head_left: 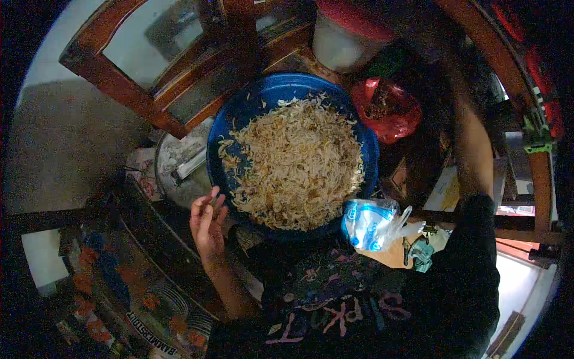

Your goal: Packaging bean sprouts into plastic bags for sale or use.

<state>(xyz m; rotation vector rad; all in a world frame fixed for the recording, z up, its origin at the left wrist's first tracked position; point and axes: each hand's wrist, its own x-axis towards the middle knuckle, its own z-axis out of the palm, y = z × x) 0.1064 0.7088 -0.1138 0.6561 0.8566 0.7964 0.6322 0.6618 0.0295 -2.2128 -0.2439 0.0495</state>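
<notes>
A wide blue basin stands in front of me, heaped with pale, shredded, flaky food that I cannot name for certain. Just off the basin's lower left rim is my left hand, raised with loosely bent fingers apart and nothing visible in it. My right arm stretches far forward along the right side. At its end, my right hand is lost in deep shadow near a white bucket with a red top, so its fingers do not show. A red plastic bag with dark contents sits beside the basin's upper right.
A clear and blue plastic packet lies against the basin's lower right. Small items and a greenish crumpled piece rest on a brown surface beside it. Left of the basin is a round metal tray. Wooden framed panels rise at the upper left.
</notes>
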